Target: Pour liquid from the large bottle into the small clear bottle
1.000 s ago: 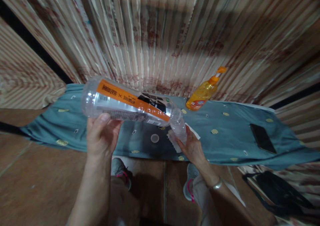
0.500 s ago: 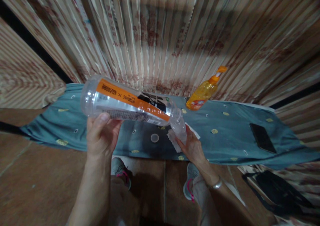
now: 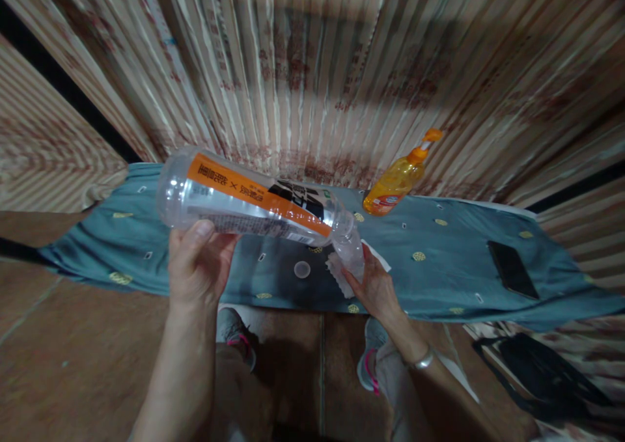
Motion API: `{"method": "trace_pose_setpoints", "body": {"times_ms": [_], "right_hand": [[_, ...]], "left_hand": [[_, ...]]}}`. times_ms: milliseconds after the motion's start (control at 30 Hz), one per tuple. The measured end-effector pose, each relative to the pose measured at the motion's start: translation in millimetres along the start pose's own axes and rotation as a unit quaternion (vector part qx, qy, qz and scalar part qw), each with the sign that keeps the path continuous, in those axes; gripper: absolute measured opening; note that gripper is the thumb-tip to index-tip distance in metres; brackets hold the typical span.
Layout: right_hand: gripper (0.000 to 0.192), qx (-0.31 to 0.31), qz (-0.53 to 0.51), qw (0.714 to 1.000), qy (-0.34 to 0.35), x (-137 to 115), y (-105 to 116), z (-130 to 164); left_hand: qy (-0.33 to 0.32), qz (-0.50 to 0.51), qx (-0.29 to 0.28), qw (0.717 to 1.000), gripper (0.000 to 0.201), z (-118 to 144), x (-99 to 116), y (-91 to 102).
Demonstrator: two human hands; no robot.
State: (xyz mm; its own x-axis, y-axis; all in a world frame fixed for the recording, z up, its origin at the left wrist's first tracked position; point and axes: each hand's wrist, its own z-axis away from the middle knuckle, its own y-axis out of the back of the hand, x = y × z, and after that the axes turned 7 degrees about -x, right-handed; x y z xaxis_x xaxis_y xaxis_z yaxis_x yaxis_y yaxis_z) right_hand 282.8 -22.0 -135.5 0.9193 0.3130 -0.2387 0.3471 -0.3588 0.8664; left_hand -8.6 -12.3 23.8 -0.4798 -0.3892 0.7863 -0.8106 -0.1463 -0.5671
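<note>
My left hand (image 3: 200, 260) is closed around the lower side of a large clear plastic bottle (image 3: 249, 201) with an orange and silver label. The bottle lies tilted in the air, its neck pointing right and slightly down. At its mouth is a small clear plastic container (image 3: 350, 253), gripped by the fingers of my right hand (image 3: 375, 284). I cannot make out any liquid between the two. Below the container lies a pale pinkish cloth or tissue (image 3: 338, 276), partly covered. A small round translucent lid (image 3: 302, 269) rests to its left.
A pump bottle of yellow-orange liquid (image 3: 393, 185) stands at the back of the bench covered in teal cloth (image 3: 430, 279). A black phone (image 3: 512, 269) lies at the right. Striped curtains (image 3: 312, 90) hang behind. A black bag (image 3: 547, 377) is on the floor, lower right.
</note>
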Motion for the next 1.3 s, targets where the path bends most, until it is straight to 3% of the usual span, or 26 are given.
{"method": "trace_pose_setpoints", "body": {"times_ms": [600, 1100, 1300], "right_hand": [[0.070, 0.008, -0.008, 1.000, 0.005, 0.9, -1.0, -0.5], [0.070, 0.003, -0.008, 1.000, 0.000, 0.8, -0.8, -0.2], [0.071, 0.000, -0.008, 1.000, -0.005, 1.4, -0.8, 0.2]], "left_hand": [[-0.003, -0.010, 0.009, 1.000, 0.053, 1.2, -0.9, -2.1], [-0.016, 0.001, 0.014, 1.000, 0.042, 0.8, -0.4, -5.0], [-0.014, -0.002, 0.013, 1.000, 0.050, 0.6, -1.6, -2.5]]}}
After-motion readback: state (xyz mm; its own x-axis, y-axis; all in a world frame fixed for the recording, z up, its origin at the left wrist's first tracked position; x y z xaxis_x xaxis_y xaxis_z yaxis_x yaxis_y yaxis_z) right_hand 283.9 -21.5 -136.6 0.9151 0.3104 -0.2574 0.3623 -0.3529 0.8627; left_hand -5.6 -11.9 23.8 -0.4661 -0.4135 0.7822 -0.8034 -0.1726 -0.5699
